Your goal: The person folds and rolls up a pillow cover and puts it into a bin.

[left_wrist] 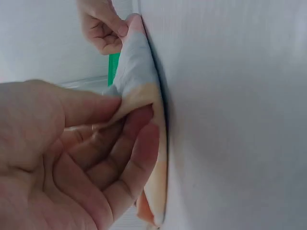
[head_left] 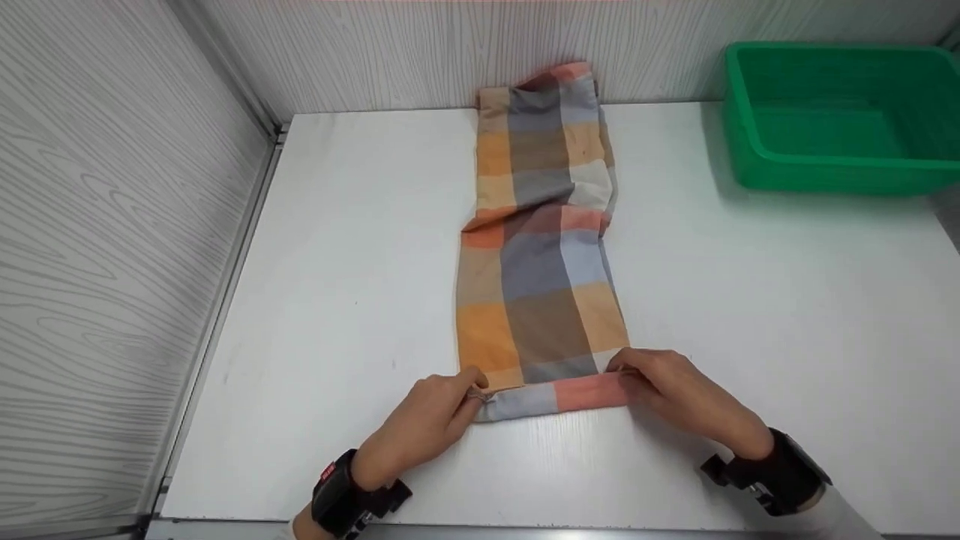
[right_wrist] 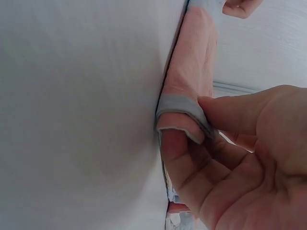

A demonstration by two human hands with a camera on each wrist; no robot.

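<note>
A checked cloth [head_left: 540,247] in orange, grey, brown and pink lies as a long folded strip on the white table [head_left: 750,315], running from the back wall toward me. My left hand [head_left: 439,416] pinches its near left corner between thumb and fingers, and the left wrist view shows the cloth [left_wrist: 141,91] lifted off the table by that hand [left_wrist: 96,143]. My right hand [head_left: 664,386] pinches the near right corner; the right wrist view shows the pink and grey edge [right_wrist: 184,103] folded over a finger of that hand [right_wrist: 225,143].
A green plastic bin [head_left: 840,116] stands at the back right of the table. Wood-grain panels wall in the left side and the back. The cloth's far end rides up the back wall.
</note>
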